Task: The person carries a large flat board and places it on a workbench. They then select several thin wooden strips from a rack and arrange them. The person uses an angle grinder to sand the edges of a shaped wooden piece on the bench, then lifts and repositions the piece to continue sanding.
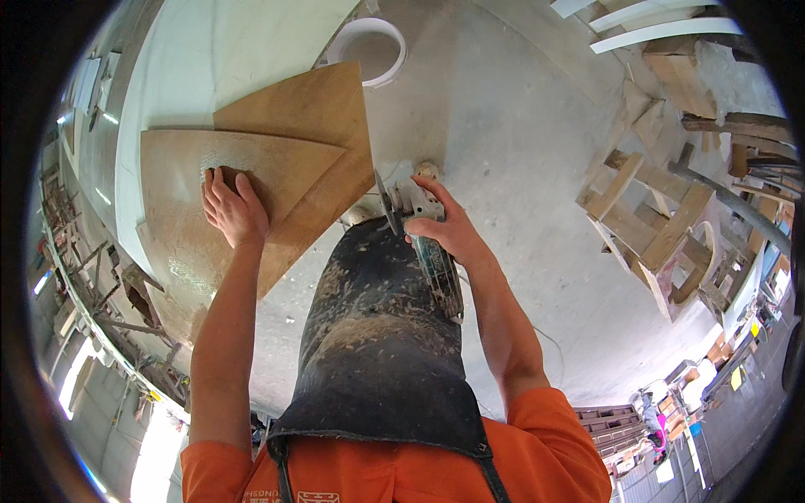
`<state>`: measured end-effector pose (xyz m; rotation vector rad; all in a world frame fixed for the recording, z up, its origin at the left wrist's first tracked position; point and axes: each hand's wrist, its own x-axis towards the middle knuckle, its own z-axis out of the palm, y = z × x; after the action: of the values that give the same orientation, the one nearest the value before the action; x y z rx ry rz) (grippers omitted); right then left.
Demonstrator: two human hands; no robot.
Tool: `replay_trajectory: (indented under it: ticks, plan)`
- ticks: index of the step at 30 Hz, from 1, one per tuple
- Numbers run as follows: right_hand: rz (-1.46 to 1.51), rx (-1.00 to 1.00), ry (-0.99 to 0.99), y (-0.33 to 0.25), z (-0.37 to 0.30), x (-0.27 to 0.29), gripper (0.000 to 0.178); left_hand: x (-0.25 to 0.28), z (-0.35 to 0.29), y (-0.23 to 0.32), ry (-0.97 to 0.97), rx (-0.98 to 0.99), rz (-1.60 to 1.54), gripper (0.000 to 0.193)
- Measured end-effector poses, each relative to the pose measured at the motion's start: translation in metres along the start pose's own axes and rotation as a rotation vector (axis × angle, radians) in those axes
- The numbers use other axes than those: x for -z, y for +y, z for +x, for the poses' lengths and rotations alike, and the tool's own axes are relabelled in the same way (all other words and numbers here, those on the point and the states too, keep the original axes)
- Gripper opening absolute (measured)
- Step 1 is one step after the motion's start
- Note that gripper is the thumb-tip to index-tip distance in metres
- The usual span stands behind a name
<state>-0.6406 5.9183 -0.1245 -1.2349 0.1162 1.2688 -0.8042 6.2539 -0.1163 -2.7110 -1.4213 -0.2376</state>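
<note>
My right hand [444,222] is wrapped round the head end of an angle grinder [436,272], whose body points back toward me beside my dark apron. The grinder's thin disc [387,204] is seen nearly edge-on, close to the right edge of the brown boards. On the upper brown board [285,163], a pointed sheet, my left hand [236,208] rests with thumb and fingers apart. Under it lies a larger brown board [327,105], its corner reaching out to the right. What lies beneath my left palm is hidden.
A pale slab [243,42] supports the boards on the left. A white round bucket [396,46] stands beyond them on the concrete floor [503,126]. To the right is a wooden frame [646,214], with timber offcuts [683,75] farther back. A thin cord [553,342] lies on the floor.
</note>
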Motion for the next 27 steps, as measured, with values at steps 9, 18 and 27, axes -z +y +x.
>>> replay_trajectory:
  ticks: [9,18,27]
  plan:
    - [0.136,-0.037,0.214,0.022,0.044,0.013,0.077,-0.001,0.001,-0.005,-0.030,0.012,0.008,0.057]
    - [0.216,0.174,0.067,-0.079,0.118,-0.011,0.071,0.005,0.005,0.001,-0.077,0.034,0.001,0.056]
    - [-0.038,0.258,0.074,-0.063,0.112,-0.005,0.073,-0.002,0.004,-0.005,-0.034,-0.030,0.011,0.057]
